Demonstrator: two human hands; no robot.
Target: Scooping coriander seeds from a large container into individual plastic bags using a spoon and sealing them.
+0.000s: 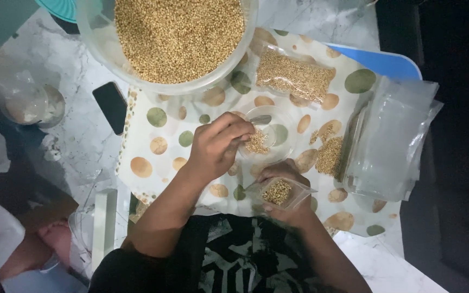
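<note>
My left hand [218,144] pinches the rim of a small clear plastic cup [270,133] that holds some tan seeds and lies tilted on the dotted cloth [153,146]. My right hand [283,190] holds a small clear plastic bag [280,192] open, partly filled with the same seeds, just below the cup. A big clear bowl [177,40] heaped with seeds stands at the top. A filled, closed seed bag [294,76] lies to its right.
A stack of empty clear bags [392,141] lies at the right, with loose seeds [329,154] beside it. A black phone [111,106] and a glass jar [28,103] sit at the left. A white bar-shaped object [104,222] lies lower left. Another person's arm [33,244] shows bottom left.
</note>
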